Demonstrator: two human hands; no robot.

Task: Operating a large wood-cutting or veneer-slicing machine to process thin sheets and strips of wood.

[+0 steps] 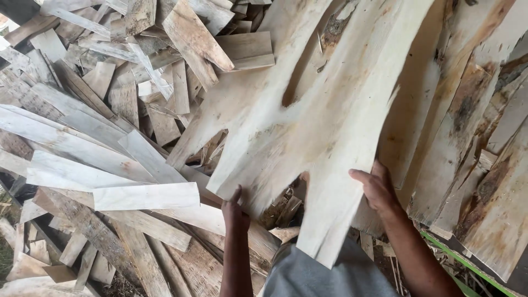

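Note:
A large thin sheet of pale wood veneer (308,110), ragged and split, with holes and brown stains, fills the middle of the head view. My left hand (235,208) grips its lower left edge from below, fingers hidden under the sheet. My right hand (377,187) holds its lower right edge, thumb on top. The sheet's near end hangs over my grey clothing (324,275).
A heap of weathered wood strips and offcuts (99,126) spreads across the left and top. More stained veneer sheets (473,143) are stacked on the right. A green bar (467,264) runs along the lower right. Bare ground and grass show at bottom left.

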